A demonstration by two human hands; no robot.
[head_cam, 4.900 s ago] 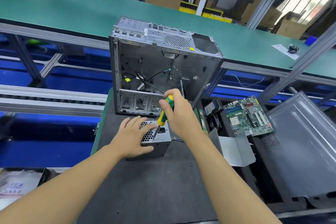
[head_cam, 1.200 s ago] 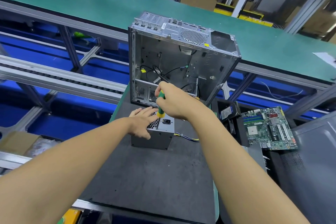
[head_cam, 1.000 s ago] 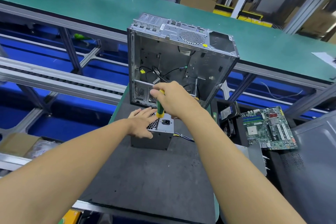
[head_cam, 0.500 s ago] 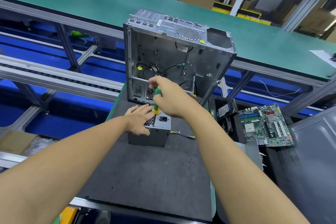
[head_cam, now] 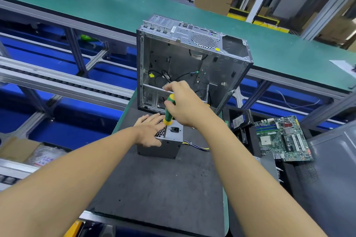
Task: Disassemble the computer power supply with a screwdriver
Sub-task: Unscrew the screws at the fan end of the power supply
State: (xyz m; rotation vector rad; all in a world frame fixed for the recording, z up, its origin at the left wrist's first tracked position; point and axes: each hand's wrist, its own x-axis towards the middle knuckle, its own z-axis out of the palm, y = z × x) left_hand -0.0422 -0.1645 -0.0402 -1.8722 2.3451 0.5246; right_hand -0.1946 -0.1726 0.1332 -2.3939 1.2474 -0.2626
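The dark mat [head_cam: 163, 188] covers the near end of the bench. The power supply [head_cam: 163, 149] stands on it, roughly central and just in front of the case. It is a grey metal box. Its silver top face carries a honeycomb grille on the left and a black mains socket on the right. Yellow and blue wires [head_cam: 196, 146] trail from its right side onto the mat.

The left hand [head_cam: 149, 132] lies flat on the grille, fingers straight and slightly spread, thumb at the near edge of the top face. The right hand [head_cam: 185, 106] is directly above the unit, fingers curled round the green-and-yellow handle of the screwdriver [head_cam: 169, 110]. The tool is near vertical; its shaft meets the top face between the left hand and the socket.

Behind stands the open, stripped computer case [head_cam: 192, 67], and beyond it a green conveyor belt [head_cam: 115, 5].
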